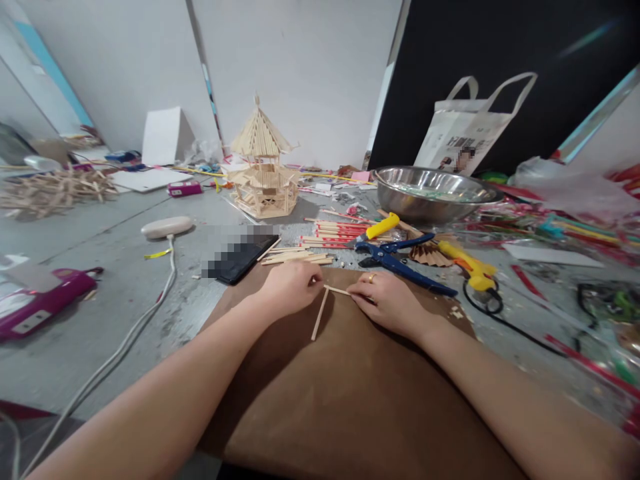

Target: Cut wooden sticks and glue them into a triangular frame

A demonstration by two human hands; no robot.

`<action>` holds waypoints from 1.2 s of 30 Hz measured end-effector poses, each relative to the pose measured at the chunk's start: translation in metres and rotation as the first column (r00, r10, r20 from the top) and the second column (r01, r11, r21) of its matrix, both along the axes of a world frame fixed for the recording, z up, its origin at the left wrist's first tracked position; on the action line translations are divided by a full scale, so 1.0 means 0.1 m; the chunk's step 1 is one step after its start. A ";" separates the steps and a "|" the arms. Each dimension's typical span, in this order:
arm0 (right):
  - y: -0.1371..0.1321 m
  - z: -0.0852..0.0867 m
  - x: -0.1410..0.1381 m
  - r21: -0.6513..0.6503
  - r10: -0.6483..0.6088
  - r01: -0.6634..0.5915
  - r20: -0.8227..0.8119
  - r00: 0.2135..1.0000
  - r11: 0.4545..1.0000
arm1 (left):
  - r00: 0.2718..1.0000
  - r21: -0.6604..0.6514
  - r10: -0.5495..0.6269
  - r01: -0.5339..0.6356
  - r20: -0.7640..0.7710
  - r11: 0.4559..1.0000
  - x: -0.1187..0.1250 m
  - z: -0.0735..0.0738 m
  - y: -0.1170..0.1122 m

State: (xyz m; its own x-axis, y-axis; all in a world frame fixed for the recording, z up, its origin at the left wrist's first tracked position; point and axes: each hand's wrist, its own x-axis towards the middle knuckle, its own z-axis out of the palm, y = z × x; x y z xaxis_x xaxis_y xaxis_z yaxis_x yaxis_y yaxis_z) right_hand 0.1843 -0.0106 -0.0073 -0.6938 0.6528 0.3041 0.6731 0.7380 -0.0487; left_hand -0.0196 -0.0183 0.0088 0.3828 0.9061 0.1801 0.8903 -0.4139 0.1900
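My right hand (387,300), with a ring on one finger, pinches the right end of a short wooden stick (339,291). A second wooden stick (320,315) meets its left end and slants down toward me, so the two form a corner. Close beside that corner is my left hand (295,288), its fingers curled together; whatever is between them is hidden. Both hands are just over a brown sheet (320,413). Behind them lie bare wooden sticks (295,257) and red-printed stick packets (330,233).
A stick-built pagoda model (263,177) stands behind. Blue cutters (400,263), a yellow-handled knife (380,227) and a yellow glue gun (473,267) lie right, near a metal bowl (435,197). A phone (240,259), white cable (145,320) and purple power strip (45,303) are left.
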 end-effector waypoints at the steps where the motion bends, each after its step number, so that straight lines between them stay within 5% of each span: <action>1: 0.00 0.00 0.00 0.001 -0.003 0.003 0.002 1.000 1.000 | 1.000 0.039 0.014 -0.014 0.000 0.999 -0.02 0.00 0.01; 14: 0.00 -0.02 0.00 0.017 -0.004 0.003 0.017 1.000 1.000 | 0.992 0.078 -0.013 0.023 -0.128 0.997 -0.08 -0.03 0.07; 36: -0.01 -0.01 0.00 0.020 -0.011 0.011 0.016 1.000 1.000 | 0.990 0.044 -0.033 0.040 -0.137 0.998 -0.07 -0.05 0.08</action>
